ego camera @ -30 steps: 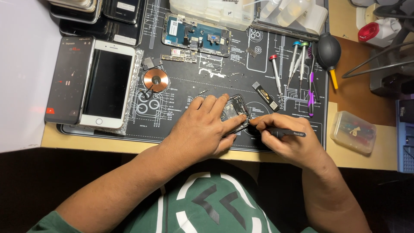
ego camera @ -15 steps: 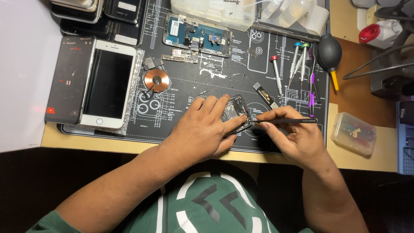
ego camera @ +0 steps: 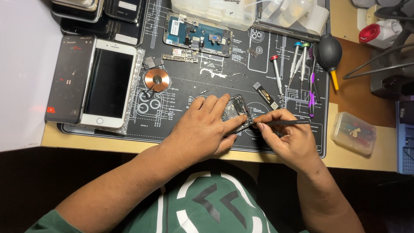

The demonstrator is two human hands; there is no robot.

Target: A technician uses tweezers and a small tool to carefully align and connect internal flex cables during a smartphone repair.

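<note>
Tweezers [ego camera: 282, 123] are dipping slightly; my right hand [ego camera: 291, 140] is pinching them, tip pointing nine o'clock at the phone frame [ego camera: 237, 113] my left hand [ego camera: 207, 129] is pressing down.

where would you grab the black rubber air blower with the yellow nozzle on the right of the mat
Probably by its round bulb: the black rubber air blower lies flat across the right edge of the black printed repair mat, its thin yellow nozzle pointing down and right. The bulb is the widest part, and the bare brown desk to its right leaves room. Come from above and the right, away from the row of small screwdrivers on its left.
</note>
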